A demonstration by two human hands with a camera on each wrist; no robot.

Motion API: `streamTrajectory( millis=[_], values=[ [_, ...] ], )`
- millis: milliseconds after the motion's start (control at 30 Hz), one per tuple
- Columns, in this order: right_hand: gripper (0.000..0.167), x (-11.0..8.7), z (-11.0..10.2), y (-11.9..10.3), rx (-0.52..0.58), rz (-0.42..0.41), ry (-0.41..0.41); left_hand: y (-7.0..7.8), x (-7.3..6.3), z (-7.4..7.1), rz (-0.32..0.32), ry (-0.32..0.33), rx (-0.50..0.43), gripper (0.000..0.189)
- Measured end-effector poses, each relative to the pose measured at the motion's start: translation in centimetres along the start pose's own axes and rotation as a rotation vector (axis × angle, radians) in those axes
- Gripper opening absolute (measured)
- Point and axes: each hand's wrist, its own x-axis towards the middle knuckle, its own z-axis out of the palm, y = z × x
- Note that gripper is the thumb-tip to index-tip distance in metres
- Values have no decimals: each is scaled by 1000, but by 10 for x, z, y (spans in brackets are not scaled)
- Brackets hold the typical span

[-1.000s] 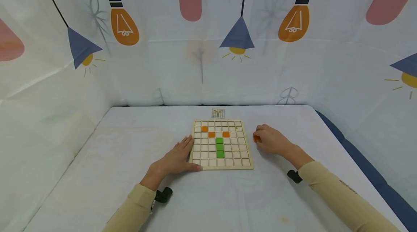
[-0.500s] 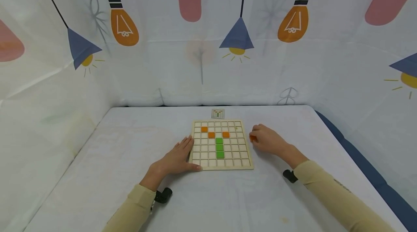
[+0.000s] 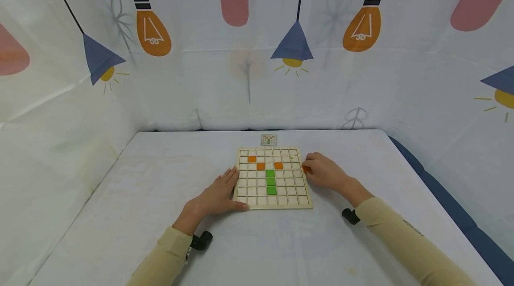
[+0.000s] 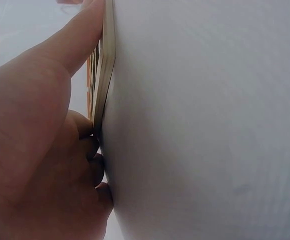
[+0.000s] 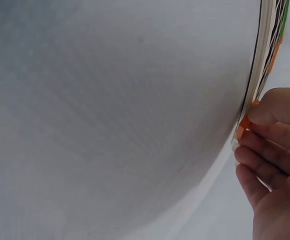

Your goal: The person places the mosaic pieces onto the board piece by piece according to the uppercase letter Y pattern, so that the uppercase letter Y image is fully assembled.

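Observation:
A light wooden grid board lies flat on the table. Its squares hold several coloured square tiles: orange ones, such as the orange tile at upper left, and a column of green ones, including the green tile in the middle. My left hand rests against the board's left side, fingers extended, its thumb on the front left corner. At the right rim, my right hand pinches another orange tile between thumb and forefinger. In the right wrist view that tile overlaps the board's edge.
Just behind the board lies a small card printed with a coloured grid pattern. White cloth covers the table. A white curtain with printed lamps hangs along the back and sides.
My right hand has moved left with the orange tile, from beside the board to its right rim. The left hand and the tiles on the board have stayed put.

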Motion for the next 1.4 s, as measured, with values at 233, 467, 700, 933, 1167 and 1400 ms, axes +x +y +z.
streamTrajectory(
  millis=[233,467,700,933,1167,1400],
  values=[
    [23,2,3,-1,11,-4,30,0,1,0,1,4,1,113],
    [27,3,5,-1,13,-2,38,-2,1,1,4,6,9,113],
    [25,6,5,-3,5,-23,61,-4,2,2,2,7,13,114],
    [24,9,5,-5,9,-3,45,-4,3,2,5,8,14,115],
    [22,11,3,-7,10,-4,36,-4,3,2,2,7,14,114],
    [21,15,2,-7,9,-13,40,-4,4,2,-2,8,16,115]
  ],
)
